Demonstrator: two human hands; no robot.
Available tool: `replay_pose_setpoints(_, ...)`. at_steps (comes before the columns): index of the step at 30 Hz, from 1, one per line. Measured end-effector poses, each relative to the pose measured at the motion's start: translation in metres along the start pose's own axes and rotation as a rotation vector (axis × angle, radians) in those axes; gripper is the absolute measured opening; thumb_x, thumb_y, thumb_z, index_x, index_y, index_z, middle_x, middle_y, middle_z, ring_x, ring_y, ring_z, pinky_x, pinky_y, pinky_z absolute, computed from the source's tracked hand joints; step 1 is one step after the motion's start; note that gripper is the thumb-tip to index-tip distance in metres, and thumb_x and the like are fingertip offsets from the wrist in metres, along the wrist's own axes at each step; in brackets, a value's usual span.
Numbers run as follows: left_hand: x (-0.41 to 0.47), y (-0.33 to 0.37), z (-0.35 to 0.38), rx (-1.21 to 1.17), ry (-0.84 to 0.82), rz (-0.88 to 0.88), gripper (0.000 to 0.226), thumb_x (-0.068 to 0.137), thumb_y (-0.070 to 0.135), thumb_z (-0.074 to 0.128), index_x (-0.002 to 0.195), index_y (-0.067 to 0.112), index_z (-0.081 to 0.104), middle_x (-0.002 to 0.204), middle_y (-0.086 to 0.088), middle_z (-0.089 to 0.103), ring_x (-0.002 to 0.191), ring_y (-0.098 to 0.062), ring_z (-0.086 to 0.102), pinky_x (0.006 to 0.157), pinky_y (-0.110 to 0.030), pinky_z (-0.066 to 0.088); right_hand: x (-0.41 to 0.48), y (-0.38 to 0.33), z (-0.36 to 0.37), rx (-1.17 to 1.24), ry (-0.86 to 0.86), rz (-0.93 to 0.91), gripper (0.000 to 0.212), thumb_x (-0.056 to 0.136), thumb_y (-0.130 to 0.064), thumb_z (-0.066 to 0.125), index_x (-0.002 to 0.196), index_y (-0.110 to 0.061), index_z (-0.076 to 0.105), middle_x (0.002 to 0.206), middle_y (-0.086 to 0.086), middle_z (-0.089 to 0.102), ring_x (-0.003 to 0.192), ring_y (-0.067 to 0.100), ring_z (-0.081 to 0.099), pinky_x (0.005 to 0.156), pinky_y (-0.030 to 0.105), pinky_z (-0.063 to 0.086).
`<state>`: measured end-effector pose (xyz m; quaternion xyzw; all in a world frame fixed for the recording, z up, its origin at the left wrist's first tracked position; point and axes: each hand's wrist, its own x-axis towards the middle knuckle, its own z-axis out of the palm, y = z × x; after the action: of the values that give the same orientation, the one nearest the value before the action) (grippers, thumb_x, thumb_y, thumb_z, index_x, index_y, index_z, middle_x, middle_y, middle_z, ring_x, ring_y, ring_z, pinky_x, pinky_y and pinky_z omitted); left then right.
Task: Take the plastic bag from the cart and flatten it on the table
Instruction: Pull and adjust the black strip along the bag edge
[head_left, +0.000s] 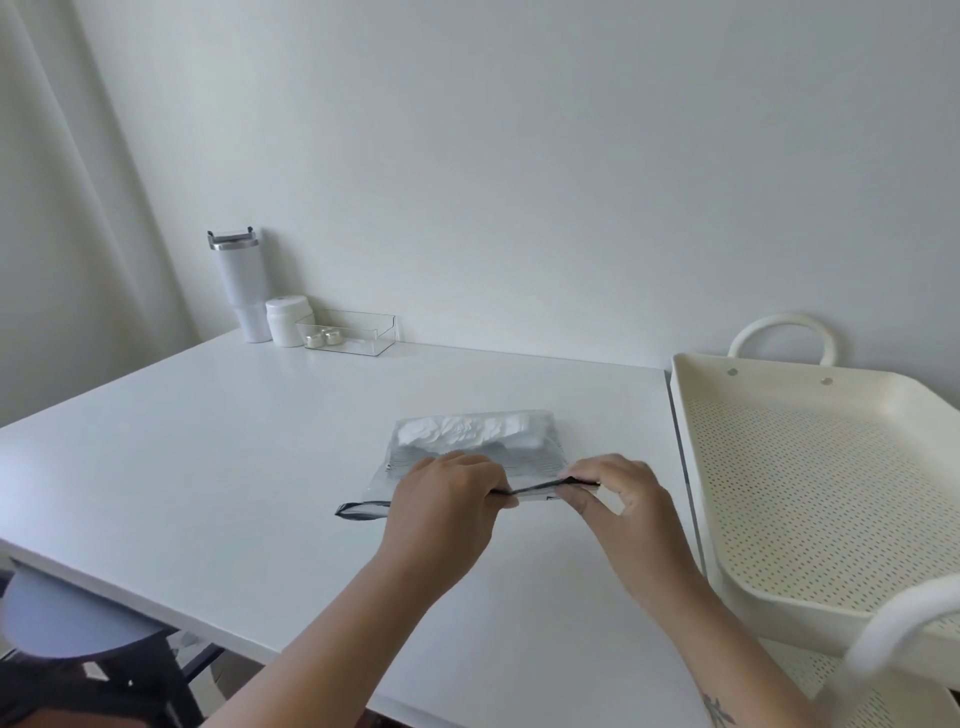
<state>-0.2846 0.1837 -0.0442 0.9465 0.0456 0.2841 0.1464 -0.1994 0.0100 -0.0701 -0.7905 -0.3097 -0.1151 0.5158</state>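
Crumpled plastic bag (470, 441) on white counter (208, 441), left grip (447, 499) and right grip (613, 493) each pinching its dark near edge, cart (810, 467) beside.

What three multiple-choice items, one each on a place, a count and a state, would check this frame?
1. Where is the plastic bag?
A. In the cart tray
B. On the table, in front of the person
C. On the stool

2. How many small silvery items lie in the clear tray by the wall?
A. Two
B. Five
C. None

3. What are the hands doing?
A. Resting flat on the table
B. Lifting the tumbler
C. Both pinching the bag's dark near edge

Answers:
1 B: the bag lies on the white table, while the cart tray at the right holds nothing visible.
2 A: two silvery items sit at the tray's left end.
3 C: the left hand and right hand grip that edge between fingers and thumbs.
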Motion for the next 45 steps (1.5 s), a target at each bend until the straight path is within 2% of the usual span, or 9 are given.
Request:
replay_pose_setpoints(2,0.003,0.004,0.0,0.016,0.014,0.009,0.01,0.087,0.028,0.068,0.08,0.025,0.074,0.078,0.01,0.071,0.08,-0.013,0.058,0.067,-0.027,0.035,0.007,-0.012,-0.002,-0.258,-0.048,-0.213,0.026,0.076,-0.025,0.081,0.101,-0.03,0.072,0.096,-0.019,0.068,0.096,0.011,0.054,0.085,0.03,0.038)
replay_pose_setpoints(5,0.006,0.008,-0.001,0.037,-0.025,0.02,0.01,0.085,0.036,0.07,0.085,0.027,0.075,0.078,0.008,0.07,0.084,-0.014,0.057,0.064,-0.026,0.026,0.02,-0.029,-0.001,-0.56,-0.136,-0.352,0.005,0.079,-0.028,0.078,0.082,-0.03,0.074,0.081,-0.014,0.068,0.088,0.016,0.053,0.077,0.032,0.034)
replay_pose_setpoints(12,0.003,0.006,-0.004,0.188,-0.016,0.065,0.021,0.091,0.036,0.062,0.078,0.024,0.073,0.065,0.001,0.064,0.066,-0.024,0.056,0.06,-0.03,0.027,0.025,-0.024,-0.002,-0.797,-0.202,-0.396,0.011,0.09,-0.024,0.06,0.079,-0.023,0.062,0.081,-0.008,0.063,0.088,0.022,0.054,0.079,0.034,0.038)
replay_pose_setpoints(15,0.003,0.006,0.002,0.174,0.0,0.089,0.02,0.092,0.029,0.062,0.075,0.022,0.07,0.062,0.003,0.063,0.065,-0.021,0.055,0.066,-0.028,0.032,0.022,-0.029,0.004,-0.798,-0.223,-0.427,0.014,0.076,-0.027,0.078,0.075,-0.023,0.065,0.075,-0.008,0.064,0.08,0.022,0.058,0.073,0.035,0.044)
replay_pose_setpoints(19,0.003,0.007,0.003,0.146,0.029,0.09,0.013,0.089,0.027,0.066,0.078,0.024,0.073,0.061,0.004,0.065,0.065,-0.02,0.058,0.067,-0.03,0.039,0.026,-0.031,0.005,-0.806,-0.198,-0.435,0.025,0.076,-0.018,0.078,0.061,-0.021,0.059,0.061,-0.006,0.058,0.065,0.021,0.053,0.059,0.032,0.038)
replay_pose_setpoints(28,0.001,0.0,0.007,0.211,0.058,-0.001,0.018,0.092,0.026,0.056,0.082,0.026,0.071,0.069,0.007,0.068,0.075,-0.015,0.059,0.081,-0.028,0.032,0.028,-0.028,0.008,-0.717,-0.222,-0.345,0.005,0.086,-0.029,0.068,0.089,-0.028,0.072,0.086,-0.01,0.067,0.087,0.019,0.053,0.075,0.033,0.036)
replay_pose_setpoints(34,0.001,-0.001,0.001,0.227,0.057,-0.009,0.011,0.083,0.032,0.072,0.076,0.024,0.071,0.065,0.007,0.065,0.076,-0.017,0.056,0.072,-0.028,0.031,0.027,-0.026,0.01,-0.739,-0.203,-0.3,0.019,0.092,-0.025,0.054,0.085,-0.027,0.071,0.083,-0.008,0.067,0.085,0.017,0.051,0.072,0.031,0.033)
replay_pose_setpoints(41,-0.001,0.001,0.001,0.257,0.068,0.01,0.027,0.083,0.019,0.072,0.06,0.02,0.056,0.05,0.004,0.058,0.052,-0.021,0.054,0.067,-0.03,0.036,0.025,-0.036,0.02,-0.646,-0.221,-0.382,0.006,0.085,-0.031,0.069,0.081,-0.027,0.07,0.08,-0.01,0.065,0.083,0.018,0.053,0.071,0.03,0.03)
replay_pose_setpoints(45,-0.002,-0.002,0.0,0.285,0.019,0.012,0.023,0.084,0.032,0.071,0.066,0.023,0.06,0.063,0.006,0.067,0.062,-0.018,0.059,0.072,-0.027,0.028,0.024,-0.032,0.025,-0.708,-0.21,-0.364,0.017,0.091,-0.023,0.06,0.076,-0.025,0.067,0.075,-0.007,0.062,0.081,0.018,0.052,0.068,0.03,0.027)
